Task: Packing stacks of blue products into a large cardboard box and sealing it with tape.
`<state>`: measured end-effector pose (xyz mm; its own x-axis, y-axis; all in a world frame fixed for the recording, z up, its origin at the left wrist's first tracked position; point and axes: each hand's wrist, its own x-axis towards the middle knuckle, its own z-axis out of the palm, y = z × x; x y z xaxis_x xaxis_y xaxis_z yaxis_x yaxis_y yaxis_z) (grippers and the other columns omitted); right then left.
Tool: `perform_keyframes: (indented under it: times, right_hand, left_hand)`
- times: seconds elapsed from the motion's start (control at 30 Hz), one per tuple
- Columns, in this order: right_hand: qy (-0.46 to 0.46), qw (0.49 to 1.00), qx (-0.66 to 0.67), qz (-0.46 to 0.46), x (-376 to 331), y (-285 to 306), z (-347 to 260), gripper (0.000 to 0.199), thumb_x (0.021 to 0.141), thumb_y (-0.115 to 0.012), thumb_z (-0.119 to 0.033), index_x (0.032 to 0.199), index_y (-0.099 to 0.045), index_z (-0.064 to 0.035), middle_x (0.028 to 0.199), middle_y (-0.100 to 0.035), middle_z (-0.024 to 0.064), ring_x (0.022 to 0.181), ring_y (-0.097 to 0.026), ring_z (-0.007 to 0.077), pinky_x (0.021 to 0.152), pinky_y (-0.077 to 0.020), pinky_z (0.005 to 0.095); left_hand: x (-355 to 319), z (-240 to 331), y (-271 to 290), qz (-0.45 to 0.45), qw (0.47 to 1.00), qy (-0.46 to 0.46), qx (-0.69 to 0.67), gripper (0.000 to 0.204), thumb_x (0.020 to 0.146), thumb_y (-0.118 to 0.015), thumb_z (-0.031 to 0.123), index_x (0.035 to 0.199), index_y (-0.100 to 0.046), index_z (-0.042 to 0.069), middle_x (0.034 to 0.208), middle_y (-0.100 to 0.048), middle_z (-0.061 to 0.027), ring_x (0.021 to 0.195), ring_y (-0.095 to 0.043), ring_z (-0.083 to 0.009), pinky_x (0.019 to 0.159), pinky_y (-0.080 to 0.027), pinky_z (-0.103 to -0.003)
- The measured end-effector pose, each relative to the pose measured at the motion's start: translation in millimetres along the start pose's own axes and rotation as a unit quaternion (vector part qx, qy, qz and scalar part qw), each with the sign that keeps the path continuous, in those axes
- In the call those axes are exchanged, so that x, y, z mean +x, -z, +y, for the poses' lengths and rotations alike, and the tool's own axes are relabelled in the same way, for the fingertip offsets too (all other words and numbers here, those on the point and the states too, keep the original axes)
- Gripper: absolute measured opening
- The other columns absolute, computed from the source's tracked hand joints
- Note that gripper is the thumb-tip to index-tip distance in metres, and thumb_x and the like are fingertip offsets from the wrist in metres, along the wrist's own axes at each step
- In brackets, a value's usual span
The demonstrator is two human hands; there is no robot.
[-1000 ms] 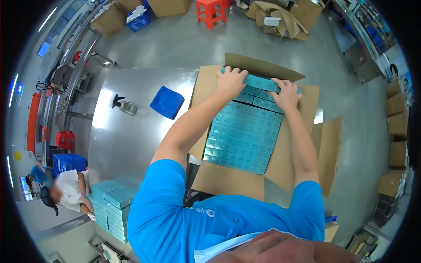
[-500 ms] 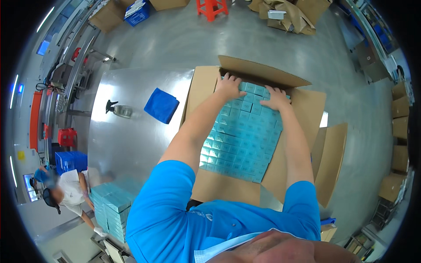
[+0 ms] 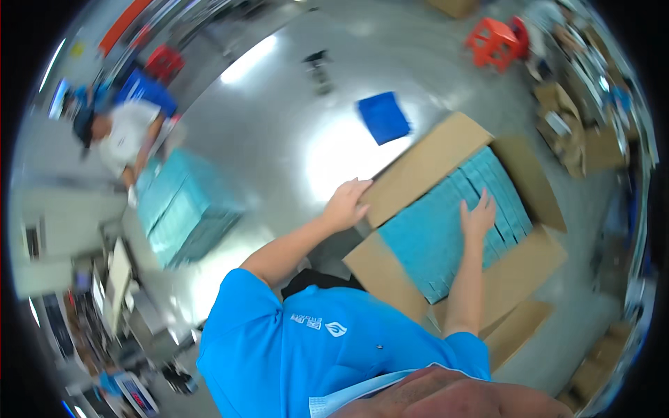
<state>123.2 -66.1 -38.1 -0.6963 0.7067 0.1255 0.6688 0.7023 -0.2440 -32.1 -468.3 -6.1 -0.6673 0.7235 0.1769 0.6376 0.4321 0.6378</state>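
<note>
Teal packs (image 3: 432,240) under right hand (image 3: 478,217), blurred, partly flap-hidden

Matt brown cardboard carton (image 3: 425,167) holds smooth teal paperboard boxes (image 3: 432,244) on a glossy, reflective metal table (image 3: 279,125).

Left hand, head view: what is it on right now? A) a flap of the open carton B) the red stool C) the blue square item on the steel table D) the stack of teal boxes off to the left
A: the left hand grips the edge of the cardboard flap of the open carton, while the right hand lies flat on the teal boxes packed inside it.
</note>
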Motion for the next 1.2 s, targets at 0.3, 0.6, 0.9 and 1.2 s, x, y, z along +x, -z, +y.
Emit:
perform_keyframes:
  times: [0.3,0.6,0.9,1.2]
  right_hand:
    - [0.476,0.863,0.133,-0.107,-226.5,-4.1,-418.4,0.090,0.083,-0.084,-0.034,0.162,-0.042,-0.0194,0.169,-0.031,0.0207,0.154,-0.033,0.0455,0.115,-0.0312,0.0750]
    - [0.621,0.762,0.152,-0.102,-370.1,-38.5,-624.7,0.099,0.077,-0.091,-0.039,0.162,-0.040,-0.0368,0.175,-0.022,0.0094,0.160,-0.019,0.0443,0.112,-0.0256,0.0837]
    - [0.591,0.792,0.150,-0.021,-414.6,-48.6,-657.7,0.085,0.068,-0.095,-0.027,0.144,-0.061,-0.0449,0.159,-0.046,0.0026,0.152,-0.034,0.0377,0.104,-0.0329,0.0832]
    - [0.600,0.781,0.158,-0.076,-402.3,36.1,-657.5,0.070,0.072,-0.091,-0.028,0.136,-0.067,-0.0416,0.146,-0.059,0.0010,0.143,-0.045,0.0320,0.105,-0.0319,0.0711]
  left_hand:
    - [-304.4,-110.4,245.4,0.348,0.878,0.239,0.224,0.067,0.088,-0.080,0.020,0.149,-0.054,0.008,0.140,-0.062,-0.0200,0.136,-0.056,-0.0405,0.115,-0.043,-0.049]
    - [-463.2,-138.5,322.7,0.268,0.763,0.456,0.372,0.093,0.079,-0.089,0.041,0.160,-0.044,0.027,0.161,-0.045,-0.0112,0.152,-0.033,-0.0462,0.106,-0.034,-0.075]
    - [-473.2,-180.3,291.5,0.350,0.768,0.428,0.323,0.090,0.068,-0.095,0.029,0.150,-0.057,0.036,0.160,-0.047,-0.0007,0.151,-0.035,-0.0408,0.101,-0.038,-0.073]
    - [-469.5,-118.6,357.1,0.344,0.786,0.389,0.334,0.059,0.072,-0.087,0.029,0.130,-0.073,0.031,0.138,-0.066,0.0009,0.137,-0.052,-0.0334,0.099,-0.043,-0.064]
